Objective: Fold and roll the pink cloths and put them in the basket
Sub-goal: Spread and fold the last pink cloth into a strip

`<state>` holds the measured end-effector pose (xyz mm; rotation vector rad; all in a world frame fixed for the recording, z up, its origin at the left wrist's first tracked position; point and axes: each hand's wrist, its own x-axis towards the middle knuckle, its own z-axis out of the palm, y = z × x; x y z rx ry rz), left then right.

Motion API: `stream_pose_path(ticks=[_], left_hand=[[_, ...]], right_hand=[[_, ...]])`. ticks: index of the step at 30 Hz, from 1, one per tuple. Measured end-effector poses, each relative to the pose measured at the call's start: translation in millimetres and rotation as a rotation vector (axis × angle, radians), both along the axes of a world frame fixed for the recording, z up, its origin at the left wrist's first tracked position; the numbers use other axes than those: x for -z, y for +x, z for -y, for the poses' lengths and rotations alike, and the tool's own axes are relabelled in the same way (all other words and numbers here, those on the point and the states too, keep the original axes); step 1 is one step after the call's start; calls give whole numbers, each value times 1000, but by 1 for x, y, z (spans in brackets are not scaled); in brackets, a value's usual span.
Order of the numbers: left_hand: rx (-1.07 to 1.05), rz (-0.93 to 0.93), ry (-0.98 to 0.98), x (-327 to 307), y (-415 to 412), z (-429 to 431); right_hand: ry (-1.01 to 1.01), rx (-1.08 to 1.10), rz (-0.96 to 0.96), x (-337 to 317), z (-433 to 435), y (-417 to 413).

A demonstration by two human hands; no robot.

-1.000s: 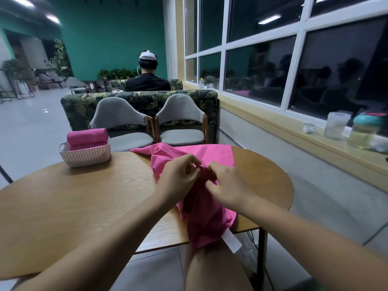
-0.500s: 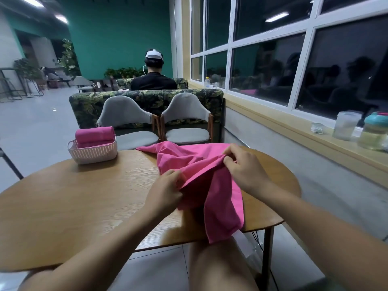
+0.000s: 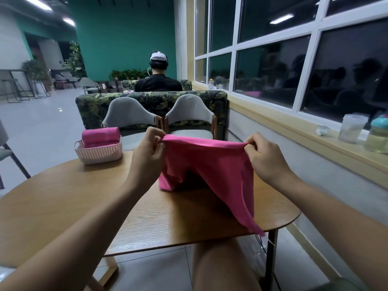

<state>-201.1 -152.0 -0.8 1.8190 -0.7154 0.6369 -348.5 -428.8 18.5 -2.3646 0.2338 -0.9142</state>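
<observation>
I find the left hand (image 3: 147, 152) and the right hand (image 3: 266, 158) raised above the desk (image 3: 63, 202), each pinching one upper corner of the pink cloth (image 3: 210, 164) between thumb and curled fingers (image 3: 154, 133); the top edge runs nearly taut from one set of fingers to the other; below the left fingers the cloth hangs in a bunch whose bottom touches the desk; below the right fingers a long flap trails down and past the near edge of the desk. The basket (image 3: 100, 154) stands on the desk, well apart from the left fingers, off to their left and a little beyond; it holds a rolled cloth (image 3: 100, 135) lying on top; more pink shows beneath it, and I cannot tell whether that is a second roll. Assessment: the step in hand is opening and squaring this cloth ahead of its first fold; folding and rolling are not yet done for it. The next move, in my judgement, calls for both pinches to be kept while the cloth is lowered flat onto the desk; the trailing flap must be drawn up from the edge first, or the fold will go askew.
</observation>
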Motion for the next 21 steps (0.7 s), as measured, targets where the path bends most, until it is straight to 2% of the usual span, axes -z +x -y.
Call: stream_pose_path(ticks=[2,5,9,11,13,15,19,21], left_hand=[[51,53,-2,-5,-7,-4],[131,92,173,11,-3,-11],[398,-51,411,43,-5,-20],[456,-123,462,54,-10,-24],[424,-127,490,67,-5,-27],[308,-59,524,86,8,-28],[187,-92,460,130,37,-29],[124,-117,496,147,48,-30]], right_hand=[[29,6,41,-2,-1,0],[116,-60,-14,5,-3,0],[129,-175,-117,36,-5,7],[247,-254,-123,55,-5,13],[369,-263,-132,76,-2,23],[375,-244,-161,98,0,34],[166,-189,-309,149,5,53],[23,-162,-395,173,5,59]])
